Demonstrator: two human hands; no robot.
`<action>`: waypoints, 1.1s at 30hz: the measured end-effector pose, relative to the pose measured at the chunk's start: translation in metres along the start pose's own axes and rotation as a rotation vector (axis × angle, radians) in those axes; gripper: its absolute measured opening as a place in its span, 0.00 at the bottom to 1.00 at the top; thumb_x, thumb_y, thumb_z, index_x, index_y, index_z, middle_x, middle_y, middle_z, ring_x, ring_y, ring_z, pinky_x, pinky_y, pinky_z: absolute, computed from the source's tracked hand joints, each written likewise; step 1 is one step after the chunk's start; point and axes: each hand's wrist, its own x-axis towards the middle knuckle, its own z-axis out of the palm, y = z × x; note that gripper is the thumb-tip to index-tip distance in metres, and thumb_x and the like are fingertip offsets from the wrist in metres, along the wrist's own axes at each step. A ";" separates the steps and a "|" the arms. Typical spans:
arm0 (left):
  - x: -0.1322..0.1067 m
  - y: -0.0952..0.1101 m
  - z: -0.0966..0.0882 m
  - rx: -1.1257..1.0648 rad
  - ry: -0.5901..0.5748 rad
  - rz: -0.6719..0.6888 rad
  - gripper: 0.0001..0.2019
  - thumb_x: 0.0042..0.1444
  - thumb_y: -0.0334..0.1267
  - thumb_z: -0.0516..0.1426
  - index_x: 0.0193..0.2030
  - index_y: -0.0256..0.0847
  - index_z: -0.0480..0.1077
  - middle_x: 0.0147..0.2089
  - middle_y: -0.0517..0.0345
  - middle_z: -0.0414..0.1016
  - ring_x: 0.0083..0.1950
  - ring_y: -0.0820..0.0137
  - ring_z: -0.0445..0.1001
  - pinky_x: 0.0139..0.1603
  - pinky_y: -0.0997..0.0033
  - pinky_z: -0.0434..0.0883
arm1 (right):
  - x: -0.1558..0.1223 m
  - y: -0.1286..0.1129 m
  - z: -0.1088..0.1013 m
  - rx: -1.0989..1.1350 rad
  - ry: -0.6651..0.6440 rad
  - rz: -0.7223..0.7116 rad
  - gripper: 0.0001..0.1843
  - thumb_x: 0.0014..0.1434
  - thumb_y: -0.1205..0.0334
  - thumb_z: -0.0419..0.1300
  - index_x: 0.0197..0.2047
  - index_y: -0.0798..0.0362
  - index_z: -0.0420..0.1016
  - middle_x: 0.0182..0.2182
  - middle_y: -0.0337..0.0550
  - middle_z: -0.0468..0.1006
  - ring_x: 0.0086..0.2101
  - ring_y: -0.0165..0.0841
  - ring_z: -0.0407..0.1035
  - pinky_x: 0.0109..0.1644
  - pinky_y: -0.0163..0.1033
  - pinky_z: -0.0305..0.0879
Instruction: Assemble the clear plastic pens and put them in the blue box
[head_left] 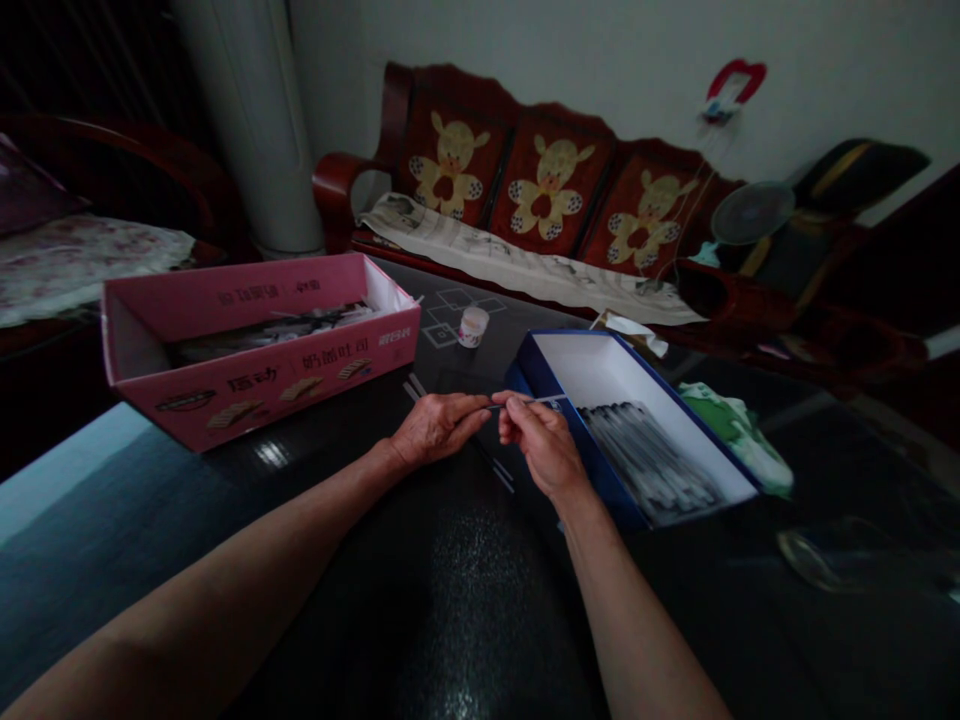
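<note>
- Both forearms reach forward over the dark, glossy worktop (465, 610), coming from the lower corners of the view and converging so that the hands almost meet near the middle.
- The left forearm slants up and to the right; the left hand (439, 427) is turned back upward, with its fingers close together, gently bent and pointing toward the right hand.
- The right forearm rises up and to the left; the right hand (536, 432) has its thumb side up and its fingers curled in.
- The right hand is closed in a pinch, thumb against fingers, on a thin rod (546, 401). The left fingertips are at the rod's left end; whether they grip it or only touch it, I cannot tell.
- The thin rod lies roughly level between the hands, above the worktop, its right end pointing toward the near-left edge of the blue box (541, 368).
- The blue box, just beside the right hand, holds a row of slender clear tubes (645, 455).
- To the left of the left hand stands the pink box (262, 405), with more thin pieces (300, 325) inside.
- A few loose sticks (413, 387) lie just beyond the left hand, and others (496, 468) lie on the near side, between the two wrists.
- A small tub (472, 327) stands on the worktop beyond the hands, between the boxes.
</note>
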 end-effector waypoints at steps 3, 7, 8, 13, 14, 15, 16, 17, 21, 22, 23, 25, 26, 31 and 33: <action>0.000 0.000 0.000 0.044 -0.032 -0.006 0.14 0.66 0.39 0.48 0.48 0.36 0.72 0.34 0.53 0.77 0.33 0.72 0.76 0.33 0.75 0.71 | 0.000 0.003 0.001 -0.147 0.007 -0.009 0.14 0.54 0.50 0.62 0.31 0.53 0.77 0.43 0.42 0.77 0.28 0.25 0.66 0.28 0.31 0.64; 0.001 0.002 -0.001 0.114 -0.025 -0.039 0.14 0.65 0.39 0.48 0.44 0.36 0.73 0.32 0.54 0.76 0.31 0.73 0.75 0.31 0.76 0.70 | 0.003 -0.007 -0.001 -0.021 0.173 -0.044 0.17 0.50 0.52 0.65 0.42 0.50 0.75 0.35 0.38 0.77 0.30 0.27 0.70 0.27 0.30 0.65; 0.001 0.002 -0.002 0.130 -0.029 -0.046 0.14 0.65 0.40 0.48 0.43 0.36 0.74 0.31 0.55 0.76 0.30 0.73 0.74 0.30 0.76 0.70 | 0.003 -0.011 -0.002 0.040 0.222 -0.065 0.17 0.50 0.53 0.65 0.42 0.51 0.74 0.34 0.37 0.77 0.30 0.26 0.71 0.28 0.30 0.66; 0.000 0.003 0.000 0.160 0.038 -0.011 0.15 0.66 0.41 0.49 0.53 0.36 0.69 0.37 0.53 0.76 0.33 0.73 0.75 0.33 0.74 0.72 | 0.006 -0.016 -0.001 0.223 0.366 -0.034 0.17 0.45 0.58 0.69 0.37 0.52 0.70 0.30 0.37 0.79 0.28 0.26 0.72 0.29 0.30 0.69; 0.000 0.004 0.000 0.147 0.055 0.010 0.16 0.66 0.40 0.48 0.56 0.35 0.66 0.39 0.53 0.76 0.34 0.73 0.75 0.35 0.74 0.73 | 0.006 -0.014 0.000 0.246 0.382 -0.013 0.17 0.45 0.58 0.69 0.37 0.52 0.70 0.30 0.37 0.79 0.28 0.27 0.72 0.29 0.30 0.69; 0.000 0.004 0.001 0.133 0.063 0.029 0.17 0.66 0.39 0.48 0.59 0.35 0.63 0.40 0.52 0.75 0.35 0.73 0.75 0.36 0.73 0.73 | 0.006 -0.010 0.003 0.252 0.393 0.001 0.17 0.45 0.57 0.69 0.36 0.52 0.69 0.30 0.38 0.79 0.28 0.27 0.73 0.29 0.31 0.69; -0.001 0.004 0.001 0.122 0.061 0.045 0.18 0.66 0.39 0.47 0.60 0.35 0.61 0.40 0.52 0.75 0.36 0.73 0.74 0.37 0.73 0.74 | 0.005 -0.007 0.005 0.232 0.401 0.004 0.16 0.45 0.56 0.69 0.35 0.52 0.70 0.31 0.38 0.79 0.29 0.27 0.73 0.29 0.31 0.69; -0.001 0.005 0.002 0.118 0.054 0.054 0.19 0.67 0.38 0.47 0.62 0.35 0.59 0.40 0.52 0.74 0.36 0.73 0.74 0.37 0.73 0.74 | 0.004 -0.004 0.007 0.183 0.405 0.001 0.16 0.46 0.54 0.68 0.34 0.53 0.71 0.31 0.39 0.79 0.29 0.28 0.73 0.29 0.31 0.68; -0.003 0.007 0.003 0.175 0.024 0.076 0.20 0.67 0.35 0.45 0.64 0.38 0.56 0.35 0.57 0.70 0.31 0.76 0.70 0.31 0.78 0.71 | -0.002 -0.007 0.003 -0.247 0.205 -0.018 0.13 0.52 0.52 0.62 0.36 0.52 0.77 0.32 0.40 0.80 0.31 0.31 0.73 0.31 0.34 0.67; -0.003 0.007 0.003 0.201 0.028 0.090 0.20 0.66 0.35 0.44 0.64 0.39 0.58 0.33 0.59 0.68 0.29 0.77 0.68 0.29 0.79 0.70 | -0.003 -0.013 -0.004 -0.367 0.122 -0.040 0.13 0.53 0.53 0.61 0.37 0.52 0.78 0.32 0.40 0.80 0.32 0.31 0.73 0.33 0.36 0.67; -0.004 0.007 0.003 0.224 0.029 0.100 0.19 0.66 0.34 0.44 0.62 0.39 0.60 0.31 0.60 0.66 0.28 0.77 0.67 0.28 0.80 0.69 | -0.005 -0.021 -0.015 -0.478 0.054 -0.069 0.12 0.53 0.55 0.61 0.38 0.51 0.79 0.33 0.40 0.81 0.33 0.32 0.73 0.36 0.37 0.67; -0.005 0.007 0.002 0.245 0.018 0.118 0.18 0.66 0.33 0.45 0.59 0.40 0.64 0.30 0.61 0.64 0.27 0.78 0.65 0.28 0.81 0.67 | -0.009 -0.042 -0.046 -0.682 0.009 -0.134 0.10 0.53 0.58 0.60 0.36 0.50 0.79 0.33 0.39 0.80 0.34 0.32 0.72 0.39 0.38 0.66; -0.005 0.007 0.002 0.241 0.014 0.123 0.17 0.66 0.33 0.45 0.58 0.39 0.64 0.30 0.61 0.64 0.27 0.78 0.65 0.28 0.81 0.67 | -0.012 -0.053 -0.067 -0.791 0.014 -0.134 0.08 0.52 0.60 0.60 0.34 0.51 0.79 0.31 0.39 0.80 0.32 0.32 0.71 0.38 0.39 0.65; -0.008 0.008 0.002 0.231 0.016 0.146 0.17 0.64 0.30 0.46 0.58 0.39 0.64 0.31 0.60 0.66 0.27 0.77 0.66 0.27 0.80 0.66 | -0.031 -0.085 -0.169 -1.203 -0.135 0.065 0.03 0.48 0.64 0.60 0.27 0.51 0.76 0.22 0.37 0.74 0.25 0.31 0.66 0.30 0.37 0.60; -0.009 0.008 0.003 0.241 0.008 0.144 0.18 0.63 0.30 0.47 0.58 0.39 0.64 0.32 0.60 0.66 0.27 0.77 0.66 0.27 0.80 0.66 | -0.037 -0.083 -0.191 -1.265 -0.232 0.105 0.03 0.47 0.66 0.60 0.26 0.51 0.76 0.23 0.38 0.73 0.25 0.31 0.66 0.30 0.37 0.59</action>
